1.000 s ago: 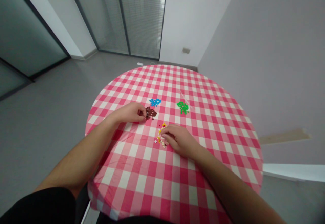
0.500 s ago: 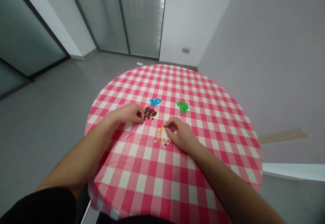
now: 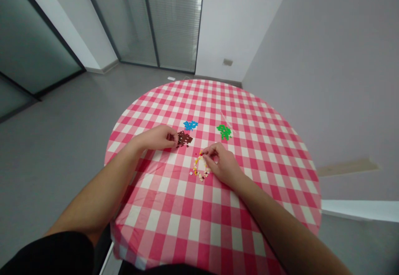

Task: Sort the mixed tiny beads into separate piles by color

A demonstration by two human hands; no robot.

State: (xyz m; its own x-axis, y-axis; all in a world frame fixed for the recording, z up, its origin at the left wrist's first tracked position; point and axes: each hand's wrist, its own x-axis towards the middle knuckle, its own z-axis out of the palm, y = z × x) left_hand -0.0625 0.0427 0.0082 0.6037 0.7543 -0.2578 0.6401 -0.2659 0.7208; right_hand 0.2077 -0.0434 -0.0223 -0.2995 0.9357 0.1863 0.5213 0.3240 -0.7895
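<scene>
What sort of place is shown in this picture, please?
Probably an office-type room, judging by the dark-framed glass panels with slatted blinds, the plain pale wall and the smooth grey floor.

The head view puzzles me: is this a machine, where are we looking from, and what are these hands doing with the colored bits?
No machine: these are a person's bare hands, seen from a camera worn on their head. On the checkered tablecloth lie small pieces: a blue pile, a green pile, a brown pile and a loose white-and-yellow ring. The left hand is at the brown pile's edge; the right hand is at the ring's upper right. Whether either holds a piece is too small to tell.
</scene>
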